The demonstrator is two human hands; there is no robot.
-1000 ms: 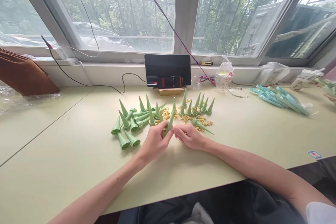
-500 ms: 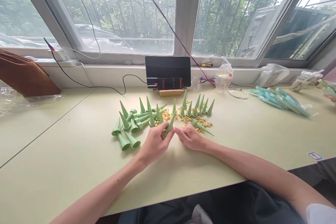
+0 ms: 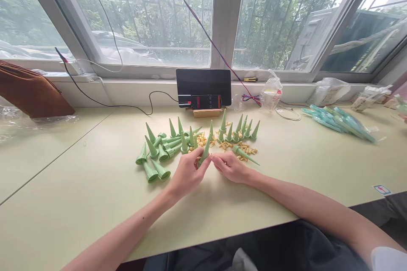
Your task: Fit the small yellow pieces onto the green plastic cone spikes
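Note:
My left hand (image 3: 188,170) is closed around a green cone-shaped plastic spike (image 3: 205,151), its point tilted up. Right beside it, my right hand (image 3: 231,167) is pinched, its fingertips close against the spike's side. A tiny pale bit shows at those fingertips, too small to name. Several similar green spikes (image 3: 162,171) lie or stand to the left of my hands, some on their sides with open ends showing. More upright spikes (image 3: 239,124) stand behind. Small yellow pieces (image 3: 249,150) lie scattered among them, and one green spike (image 3: 246,155) lies across some of these pieces.
A black tablet (image 3: 203,81) and a phone (image 3: 206,101) lean upright on a cardboard stand (image 3: 207,113) near the window. Teal bagged items (image 3: 338,122) lie at right, a brown bag (image 3: 30,89) at left. Part of another person's hand (image 3: 403,115) shows at the far right edge.
Both hands stay almost in place, with the spike still in the left. A tiny pale bit now shows at the right fingertips. The other person's hand has shifted slightly right.

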